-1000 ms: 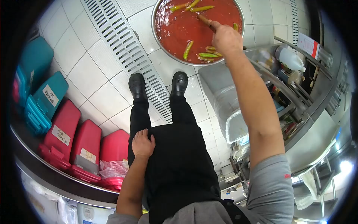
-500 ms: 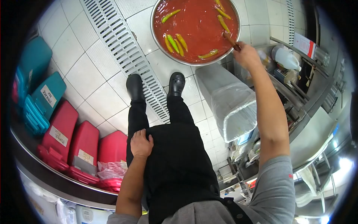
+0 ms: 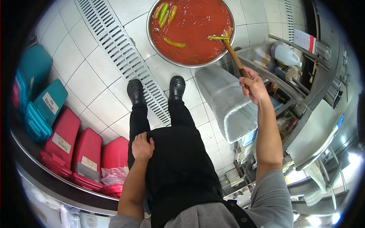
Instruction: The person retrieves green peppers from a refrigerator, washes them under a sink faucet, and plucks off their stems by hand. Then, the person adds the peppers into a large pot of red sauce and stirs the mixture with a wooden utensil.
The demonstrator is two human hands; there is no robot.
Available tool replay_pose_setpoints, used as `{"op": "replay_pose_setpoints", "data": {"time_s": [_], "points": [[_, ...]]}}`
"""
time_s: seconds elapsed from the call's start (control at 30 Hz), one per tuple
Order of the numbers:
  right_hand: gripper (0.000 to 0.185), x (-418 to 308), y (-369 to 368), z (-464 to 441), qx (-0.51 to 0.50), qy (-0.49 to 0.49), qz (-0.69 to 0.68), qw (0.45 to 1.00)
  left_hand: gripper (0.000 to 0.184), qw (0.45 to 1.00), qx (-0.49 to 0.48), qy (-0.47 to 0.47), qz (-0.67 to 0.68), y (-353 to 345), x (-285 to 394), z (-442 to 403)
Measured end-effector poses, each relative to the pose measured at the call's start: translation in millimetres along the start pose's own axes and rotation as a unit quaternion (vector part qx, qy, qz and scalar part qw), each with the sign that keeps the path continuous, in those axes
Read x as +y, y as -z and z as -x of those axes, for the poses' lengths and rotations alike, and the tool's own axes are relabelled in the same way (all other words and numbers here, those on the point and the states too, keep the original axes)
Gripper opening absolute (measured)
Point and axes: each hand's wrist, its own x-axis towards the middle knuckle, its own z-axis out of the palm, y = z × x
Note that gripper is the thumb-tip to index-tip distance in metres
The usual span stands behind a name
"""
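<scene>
My right hand [image 3: 254, 85] is wrapped round the upper end of a wooden stirring stick [image 3: 235, 57]. The stick slants up and left over the rim of a wide metal pot [image 3: 190, 66], and its lower end is hidden in red liquid [image 3: 194, 28]. Long yellow-green peppers [image 3: 163, 17] float at the left side of the pot, one pepper [image 3: 175, 43] near the front, and another pepper [image 3: 218, 37] lies by the stick. With fingers lying flat, my left hand [image 3: 143, 146] rests on my thigh, on the black apron [image 3: 176, 163].
A grey bin [image 3: 224, 98] with a clear liner stands below my right hand. Metal shelving [image 3: 289, 83] with a white jug [image 3: 285, 55] runs along the right. Red boxes [image 3: 62, 135] and teal boxes [image 3: 47, 100] line the left. A floor drain grate [image 3: 114, 45] crosses the tiles.
My right hand has come down towards me with the stick, showing more of its length outside the pot. The peppers have drifted round in the liquid. My left hand stays put.
</scene>
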Motion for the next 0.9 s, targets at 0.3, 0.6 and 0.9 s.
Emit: {"op": "replay_pose_setpoints", "data": {"time_s": [0.3, 0.6, 0.9], "points": [[0.060, -7.8, -14.1, 31.4, 0.025, 0.032, -0.003, 0.999, 0.040, 1.000, 0.020, -0.015, -0.008, -3.8, -3.3, 2.1], [0.062, -5.8, -23.1, 51.8, 0.019, 0.047, -0.028, 0.998, 0.043, 1.000, 0.024, -0.012, 0.009, -6.7, -8.6, 4.9], [0.065, 1.9, -19.8, 79.1, 0.024, 0.080, -0.019, 0.996, 0.043, 0.999, 0.025, -0.010, 0.018, -6.0, -9.1, 6.9]]}}
